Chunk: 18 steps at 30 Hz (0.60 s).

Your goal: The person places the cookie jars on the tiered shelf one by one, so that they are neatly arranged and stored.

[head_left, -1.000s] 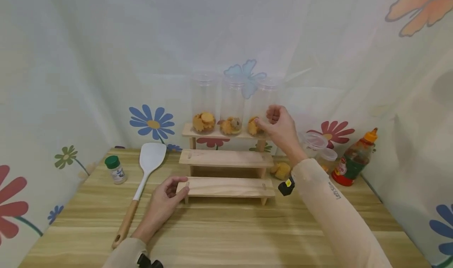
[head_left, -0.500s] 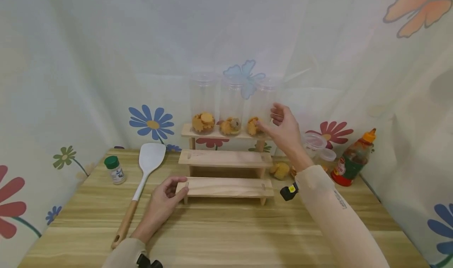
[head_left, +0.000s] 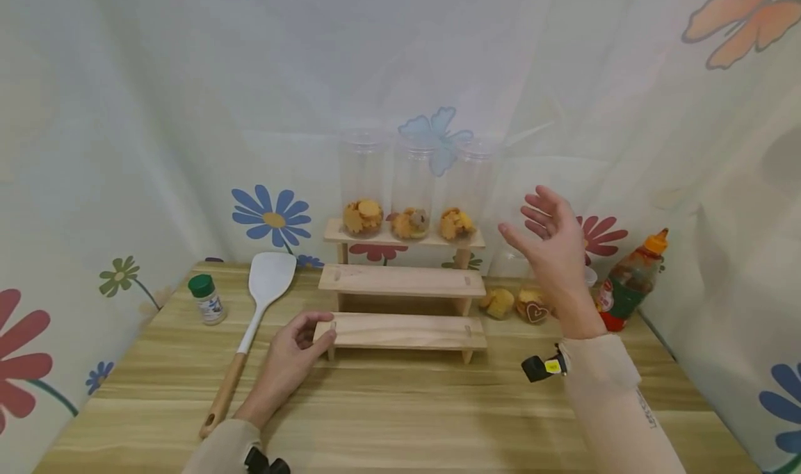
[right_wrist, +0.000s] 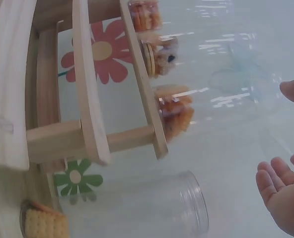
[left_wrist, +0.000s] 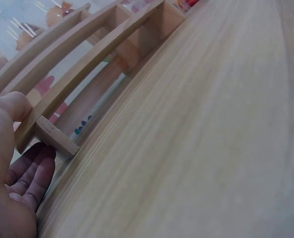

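Observation:
A three-tier wooden shelf [head_left: 400, 331] stands on the table. My left hand [head_left: 290, 352] grips the left end of its lowest tier; the left wrist view has the thumb on the board and the fingers by the leg [left_wrist: 57, 136]. Three tall clear jars with cookies sit on the top tier: a left jar [head_left: 363, 189], a middle jar [head_left: 411, 192] and a right jar [head_left: 466, 192]. My right hand [head_left: 553, 255] is in the air to the right of the right jar, fingers apart and relaxed, holding nothing. It partly hides more jars behind it.
Right of the shelf stand more clear jars, among them a jar of yellow cookies [head_left: 498, 301] and one with a heart cookie [head_left: 535, 311]. A red sauce bottle [head_left: 632, 279] is farther right. At left lie a white spatula [head_left: 270, 279] and a green-capped shaker [head_left: 206, 299].
My right hand has moved off the right jar, going right, and its fingers have spread. The jar stays on the top tier. My left hand has stayed on the shelf.

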Each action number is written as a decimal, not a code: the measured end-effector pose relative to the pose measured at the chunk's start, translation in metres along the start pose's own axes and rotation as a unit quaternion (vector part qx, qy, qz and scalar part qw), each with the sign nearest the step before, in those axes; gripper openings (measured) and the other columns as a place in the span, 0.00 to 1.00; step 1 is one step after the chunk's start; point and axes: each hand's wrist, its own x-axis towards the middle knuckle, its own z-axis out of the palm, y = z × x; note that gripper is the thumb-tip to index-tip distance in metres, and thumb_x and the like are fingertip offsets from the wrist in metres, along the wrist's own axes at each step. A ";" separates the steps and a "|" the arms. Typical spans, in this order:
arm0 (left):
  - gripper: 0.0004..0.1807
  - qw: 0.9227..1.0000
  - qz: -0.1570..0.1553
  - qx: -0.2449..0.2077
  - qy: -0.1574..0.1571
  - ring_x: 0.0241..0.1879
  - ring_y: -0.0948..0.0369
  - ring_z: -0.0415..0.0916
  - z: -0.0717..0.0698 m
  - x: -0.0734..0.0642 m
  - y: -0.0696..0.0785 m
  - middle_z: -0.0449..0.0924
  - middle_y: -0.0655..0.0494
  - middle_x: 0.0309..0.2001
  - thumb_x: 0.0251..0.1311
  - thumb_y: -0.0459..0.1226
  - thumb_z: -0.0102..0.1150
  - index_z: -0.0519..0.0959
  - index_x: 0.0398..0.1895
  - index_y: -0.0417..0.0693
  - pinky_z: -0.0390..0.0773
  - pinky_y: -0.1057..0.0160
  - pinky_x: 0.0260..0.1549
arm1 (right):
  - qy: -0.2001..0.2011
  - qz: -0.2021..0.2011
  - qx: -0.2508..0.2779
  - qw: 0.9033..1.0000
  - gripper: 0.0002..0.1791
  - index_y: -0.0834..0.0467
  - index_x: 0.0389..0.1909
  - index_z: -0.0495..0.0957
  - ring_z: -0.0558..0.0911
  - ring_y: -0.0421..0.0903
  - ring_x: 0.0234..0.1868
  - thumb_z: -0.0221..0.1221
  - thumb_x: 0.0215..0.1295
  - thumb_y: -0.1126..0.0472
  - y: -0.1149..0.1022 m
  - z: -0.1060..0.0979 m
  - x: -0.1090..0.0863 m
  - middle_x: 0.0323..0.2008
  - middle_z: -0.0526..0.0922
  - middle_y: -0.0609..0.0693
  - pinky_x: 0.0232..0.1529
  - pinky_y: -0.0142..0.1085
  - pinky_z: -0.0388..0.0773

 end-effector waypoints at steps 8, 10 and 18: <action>0.20 1.000 0.002 -0.006 0.000 0.61 0.57 0.83 0.000 -0.002 0.003 0.86 0.53 0.64 0.77 0.48 0.72 0.85 0.65 0.54 0.80 0.65 0.56 | 0.046 0.006 -0.004 0.999 0.48 0.48 0.86 0.66 0.75 0.48 0.74 0.79 0.69 0.61 0.010 -0.038 -0.020 0.78 0.75 0.51 0.68 0.25 0.74; 0.20 1.000 0.003 -0.007 0.000 0.61 0.57 0.83 0.000 -0.003 0.003 0.86 0.53 0.65 0.77 0.47 0.72 0.85 0.66 0.54 0.80 0.66 0.57 | 0.056 0.009 0.004 0.998 0.48 0.48 0.85 0.66 0.75 0.48 0.74 0.79 0.68 0.63 0.014 -0.046 -0.024 0.76 0.76 0.51 0.66 0.22 0.72; 0.20 1.000 0.003 -0.006 0.000 0.59 0.57 0.83 0.000 -0.002 0.004 0.87 0.53 0.64 0.77 0.48 0.72 0.85 0.65 0.54 0.81 0.66 0.56 | 0.101 0.028 0.000 0.995 0.46 0.48 0.83 0.69 0.77 0.44 0.69 0.78 0.67 0.65 0.032 -0.072 -0.036 0.73 0.78 0.50 0.64 0.21 0.74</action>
